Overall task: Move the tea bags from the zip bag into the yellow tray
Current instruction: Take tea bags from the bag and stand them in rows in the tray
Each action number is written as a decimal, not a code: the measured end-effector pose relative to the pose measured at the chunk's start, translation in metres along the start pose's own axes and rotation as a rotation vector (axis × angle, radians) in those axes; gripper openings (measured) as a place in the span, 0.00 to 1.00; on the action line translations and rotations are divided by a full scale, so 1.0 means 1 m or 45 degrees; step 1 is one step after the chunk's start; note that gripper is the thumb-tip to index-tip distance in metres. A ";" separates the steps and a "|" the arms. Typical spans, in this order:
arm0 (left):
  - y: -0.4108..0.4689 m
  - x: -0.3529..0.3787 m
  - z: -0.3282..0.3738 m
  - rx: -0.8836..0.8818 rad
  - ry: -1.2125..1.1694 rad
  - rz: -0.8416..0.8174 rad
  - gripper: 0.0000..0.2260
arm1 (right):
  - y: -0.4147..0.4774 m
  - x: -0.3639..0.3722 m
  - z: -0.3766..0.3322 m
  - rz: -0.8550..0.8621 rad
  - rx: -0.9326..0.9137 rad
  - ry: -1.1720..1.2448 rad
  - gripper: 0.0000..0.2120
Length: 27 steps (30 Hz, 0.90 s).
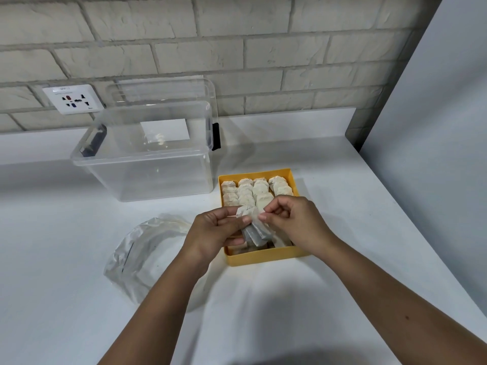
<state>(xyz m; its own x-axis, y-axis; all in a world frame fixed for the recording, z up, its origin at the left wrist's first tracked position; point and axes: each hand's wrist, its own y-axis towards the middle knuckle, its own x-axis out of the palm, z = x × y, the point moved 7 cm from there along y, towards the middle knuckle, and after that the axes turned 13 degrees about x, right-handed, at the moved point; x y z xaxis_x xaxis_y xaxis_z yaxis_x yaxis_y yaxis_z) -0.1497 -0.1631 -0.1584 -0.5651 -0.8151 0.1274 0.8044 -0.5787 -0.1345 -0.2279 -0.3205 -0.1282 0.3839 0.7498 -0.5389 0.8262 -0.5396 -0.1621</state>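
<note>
While both hands meet above the near half of the yellow tray (263, 256), a small bundle of tea bags (256, 231) is held between them. It is fanned out and tilted, with its lower ends pointing down toward the tray's near wall.

Left hand (216, 227): fingers and thumb curled round the bundle from the left side, gripping it.

Right hand (292, 222): thumb and forefinger pinching the upper edge of the bundle at its right side, remaining fingers loosely curled.

The bundle lies directly between the two hands and above the tray; whether it touches the bags under it cannot be told.

Rows of tea bags (259, 188) fill the far half of the tray, four columns side by side, overlapping like tiles. Further bags lie in the near part, mostly hidden beneath the hands.

Zip bag (139, 259): clear and crumpled, lying on the white worktop (342, 206) to the left of the tray, just beside the left forearm and apart from the tray. Its contents cannot be made out.

Clear plastic storage box (147, 169): open, standing on the worktop behind and left of the tray, with black latches at both ends. Its lid (168, 90) stands on edge behind it against the pale brick wall (237, 35).

Wall socket (72, 98): white plate mounted on the wall left of the lid.
</note>
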 end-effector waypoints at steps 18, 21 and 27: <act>0.006 -0.042 0.011 0.194 0.233 0.271 0.08 | 0.003 0.022 0.015 -0.198 0.052 -0.319 0.07; 0.006 -0.043 0.010 0.194 0.234 0.265 0.08 | 0.002 0.031 0.018 -0.188 0.057 -0.476 0.05; 0.006 -0.042 0.007 0.183 0.239 0.245 0.09 | 0.003 0.028 0.007 0.091 -0.137 -0.881 0.05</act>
<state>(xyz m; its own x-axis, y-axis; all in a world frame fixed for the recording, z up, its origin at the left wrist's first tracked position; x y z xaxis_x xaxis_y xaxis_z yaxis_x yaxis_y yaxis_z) -0.1201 -0.1318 -0.1577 -0.4128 -0.9079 -0.0727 0.9102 -0.4142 0.0034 -0.2178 -0.3039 -0.1496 0.1179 0.2787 -0.9531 0.8585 -0.5110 -0.0432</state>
